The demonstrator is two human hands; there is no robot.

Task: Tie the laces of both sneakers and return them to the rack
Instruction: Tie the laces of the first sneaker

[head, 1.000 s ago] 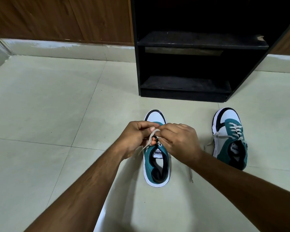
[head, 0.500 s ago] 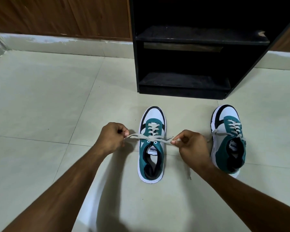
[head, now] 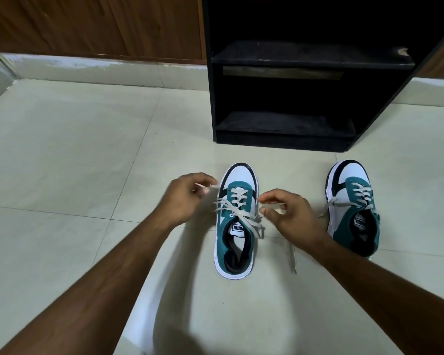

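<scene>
Left hand: we see our left hand (head: 187, 198) beside the near sneaker's toe, fingers loosely curled; blur hides whether it pinches a lace.
Near sneaker: the teal-and-white sneaker (head: 235, 224) stands on the floor (head: 75, 155), laces (head: 237, 211) lying across its tongue.
Right hand: our right hand (head: 290, 216) hovers just right of it, fingers relaxed, holding nothing.
Rack: the black rack (head: 303, 73) stands behind, its shelves bare.
Second sneaker: the other sneaker (head: 354, 208) sits right, laces loose.
</scene>
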